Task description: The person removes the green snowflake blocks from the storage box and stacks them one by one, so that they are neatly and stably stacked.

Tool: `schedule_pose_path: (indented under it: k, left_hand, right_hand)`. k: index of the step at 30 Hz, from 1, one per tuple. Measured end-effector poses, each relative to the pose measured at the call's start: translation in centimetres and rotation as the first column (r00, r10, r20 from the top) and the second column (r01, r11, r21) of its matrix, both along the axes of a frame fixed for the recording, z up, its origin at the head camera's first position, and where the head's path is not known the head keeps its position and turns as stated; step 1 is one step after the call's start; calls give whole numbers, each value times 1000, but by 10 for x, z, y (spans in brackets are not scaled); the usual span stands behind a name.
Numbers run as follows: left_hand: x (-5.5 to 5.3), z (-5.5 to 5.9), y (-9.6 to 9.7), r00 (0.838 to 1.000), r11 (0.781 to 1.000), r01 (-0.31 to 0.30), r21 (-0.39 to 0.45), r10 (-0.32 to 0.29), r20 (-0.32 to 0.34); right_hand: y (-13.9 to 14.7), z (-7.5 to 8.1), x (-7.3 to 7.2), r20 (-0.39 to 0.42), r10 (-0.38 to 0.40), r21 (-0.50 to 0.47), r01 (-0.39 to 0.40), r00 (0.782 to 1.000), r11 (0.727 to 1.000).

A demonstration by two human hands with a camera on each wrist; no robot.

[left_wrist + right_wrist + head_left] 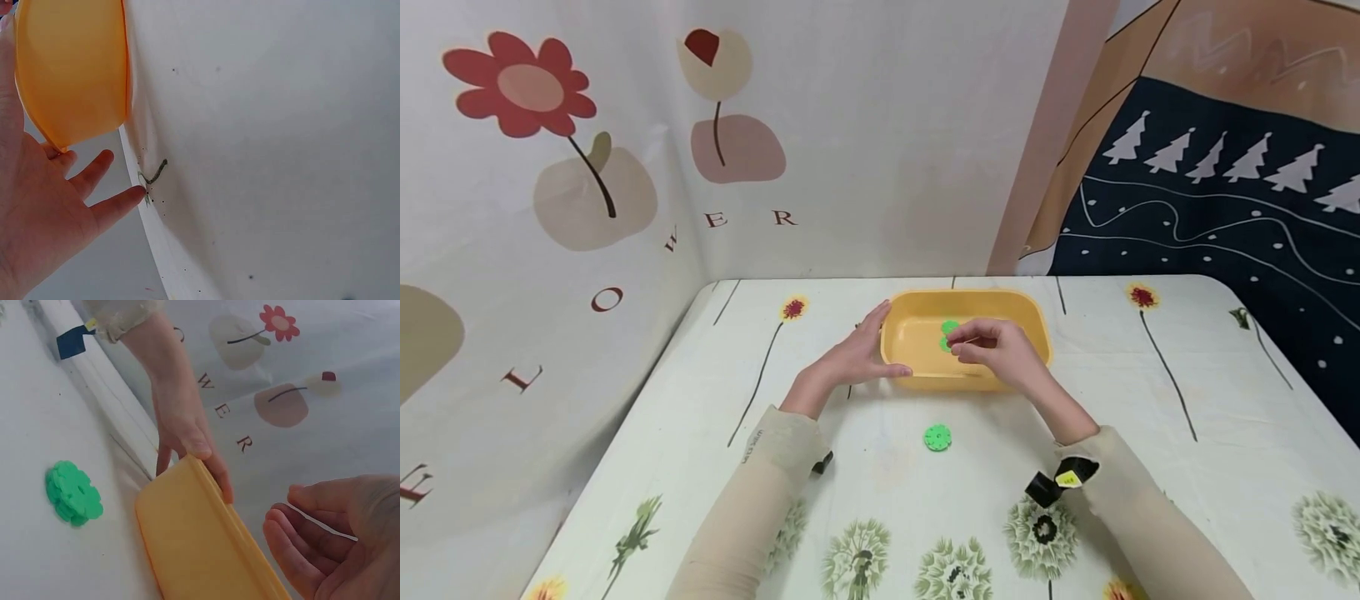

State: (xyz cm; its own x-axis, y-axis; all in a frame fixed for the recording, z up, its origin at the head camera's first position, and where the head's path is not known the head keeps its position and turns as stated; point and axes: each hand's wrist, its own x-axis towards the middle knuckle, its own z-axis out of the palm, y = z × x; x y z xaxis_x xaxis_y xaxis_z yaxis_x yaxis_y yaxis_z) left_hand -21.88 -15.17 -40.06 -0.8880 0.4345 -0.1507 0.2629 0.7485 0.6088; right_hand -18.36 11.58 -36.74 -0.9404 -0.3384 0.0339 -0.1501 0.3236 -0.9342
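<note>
A yellow plastic tub stands on the table, with two green discs inside it. My left hand rests against the tub's left end, thumb along the front rim. In the left wrist view its other fingers are straight and spread. Over the tub is my right hand, its fingertips close to the discs in the head view. The right wrist view shows that hand with loosely bent fingers, a gap below the thumb and nothing held. Scalloped green pieces lie stacked on the table before the tub.
A white cloth with printed flowers covers the table. Patterned fabric hangs behind the tub and along the left side. Dark cloth with printed trees hangs at the right. Each wrist wears a small black camera.
</note>
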Motion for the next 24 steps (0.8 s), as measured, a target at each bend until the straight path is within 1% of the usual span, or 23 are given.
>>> schedule_pose_path:
  k: [3, 7, 12, 14, 17, 20, 21, 24]
  left_hand:
    - [1, 1, 0, 1000, 1000, -2, 5, 2, 4]
    - [1, 0, 0, 1000, 1000, -3, 12, 3, 6]
    - [2, -1, 1, 1000, 1000, 0, 19, 0, 7]
    - [2, 0, 1, 1000, 1000, -1, 21, 1, 5]
    - [2, 0, 2, 1000, 1000, -2, 21, 2, 3]
    - [1, 1, 2, 1000, 1000, -2, 24, 1, 5]
    - [1, 2, 2, 1000, 1000, -1, 25, 0, 7]
    - [1, 2, 1, 1000, 1000, -8, 27, 8, 9]
  right_hand:
    - [-1, -5, -9, 44, -27, -34, 28, 999, 999]
    - [-3, -14, -22, 75, -68, -24, 70, 995, 997]
    - [-4, -24, -36, 53, -94, 45, 91, 994, 995]
    - [-5, -27, -42, 65, -85, 48, 82, 994, 995]
    - [-7, -29, -50, 138, -76, 23, 73, 987, 997]
    - [-8, -32, -58, 195, -70, 29, 65, 978, 997]
    - [-9, -33, -59, 202, -63, 41, 56, 977, 998]
    - [-12, -37, -63, 180, -34, 114, 14, 983, 993]
